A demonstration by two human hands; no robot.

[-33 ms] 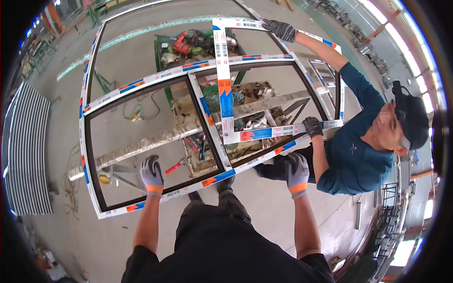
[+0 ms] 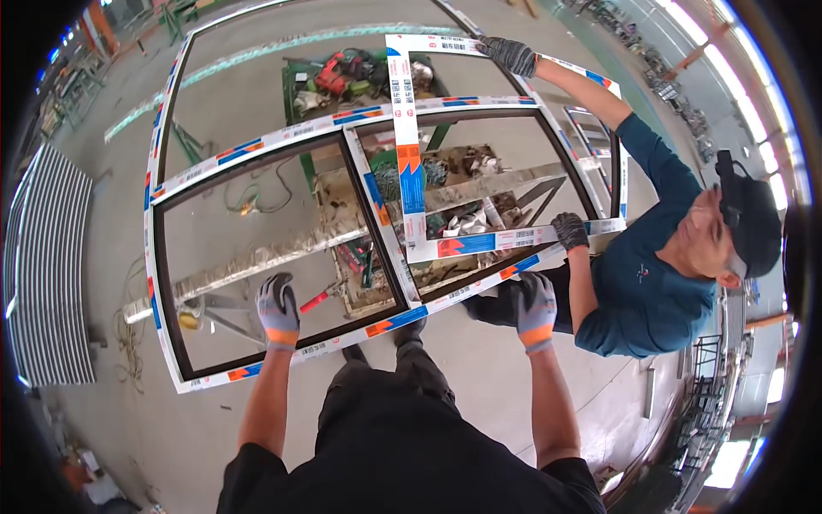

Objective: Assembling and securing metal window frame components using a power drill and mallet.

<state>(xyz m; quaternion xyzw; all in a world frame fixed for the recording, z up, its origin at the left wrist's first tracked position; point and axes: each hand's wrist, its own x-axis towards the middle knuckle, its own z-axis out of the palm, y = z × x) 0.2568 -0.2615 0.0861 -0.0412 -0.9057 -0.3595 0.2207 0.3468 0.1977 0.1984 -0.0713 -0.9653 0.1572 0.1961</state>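
Note:
A large window frame (image 2: pixel 312 349), wrapped in white film with orange and blue marks, spreads out before me, divided by crossbars. My left hand (image 2: pixel 277 310), in a grey and orange glove, is over its near rail on the left, fingers loosely curved and thumb apart. Farther right, my right hand (image 2: pixel 536 310), gloved alike, is by the same rail, with its fingertips close to the edge; whether they touch is unclear. Neither hand visibly holds anything. Over the right part of the big frame, a co-worker's gloved hands (image 2: pixel 509 56) hold a smaller white-wrapped frame (image 2: pixel 402 128).
The co-worker (image 2: pixel 655 265) stands at the right. Beneath the frame are a long beam (image 2: pixel 257 270), a cluttered tool tray (image 2: pixel 351 300) and a red-handled tool (image 2: pixel 314 301). A stack of ribbed metal strips (image 2: pixel 51 265) stands at the left; cables (image 2: pixel 128 351) lie on the floor.
My right hand has moved slightly left, and my left hand's fingers have shifted a little. The co-worker has leaned marginally, and the smaller frame stays almost in place.

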